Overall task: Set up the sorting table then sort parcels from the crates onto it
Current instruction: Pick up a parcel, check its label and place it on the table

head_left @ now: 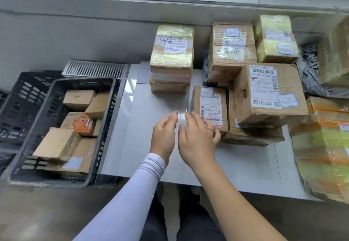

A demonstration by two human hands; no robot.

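1. Two hands hover over the white sorting table [143,108]: the left hand [164,136] has loosely bent fingers and holds nothing; the right hand [198,142] has its fingers spread against a small labelled box [209,106], though whether it is gripping the box cannot be told.
2. Two black crates [105,127] sit left of the table, nested; the nearer holds roughly five cardboard parcels [56,144].
3. About eight taped boxes [172,51] stand in stacks on the table behind and to the right.
4. A grey plastic bag [311,70] lies between the right-hand stacks.

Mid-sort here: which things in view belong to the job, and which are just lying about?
Job: black crate of boxes; white table; stacked parcels; both hands, left, right.

Lying about: floor vent; grey plastic bag.
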